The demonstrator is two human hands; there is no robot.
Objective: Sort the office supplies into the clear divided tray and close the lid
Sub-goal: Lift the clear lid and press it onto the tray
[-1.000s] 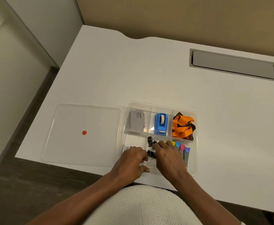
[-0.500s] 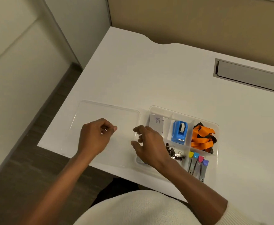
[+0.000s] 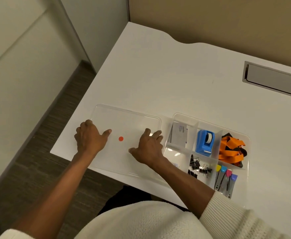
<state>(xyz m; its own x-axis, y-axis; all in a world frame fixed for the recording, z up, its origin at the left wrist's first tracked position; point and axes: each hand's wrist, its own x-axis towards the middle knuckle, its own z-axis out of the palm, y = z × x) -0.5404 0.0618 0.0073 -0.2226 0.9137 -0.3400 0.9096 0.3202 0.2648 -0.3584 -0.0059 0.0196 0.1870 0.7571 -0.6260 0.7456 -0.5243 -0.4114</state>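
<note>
a: where is the lid?
b: the clear lid (image 3: pixel 132 121) lies flat on the white desk (image 3: pixel 175 80), just left of the tray (image 3: pixel 246 140), with a red dot (image 3: pixel 121 138) near its middle.

a: and the hands?
b: the left hand (image 3: pixel 89 138) rests on the lid's left edge, fingers curled over the rim and thumb out on top. the right hand (image 3: pixel 149 147) rests on the lid's right side, fingers spread and loosely bent. whether either one grips the lid, one cannot tell.

a: what sits in the tray?
b: cards (image 3: pixel 180 134) at back left, a blue tape dispenser (image 3: pixel 204 142) in the back middle, an orange lanyard (image 3: pixel 231 149) at back right. black binder clips (image 3: pixel 197 167) lie in the front middle, and coloured-capped pens (image 3: pixel 225 178) at front right.
</note>
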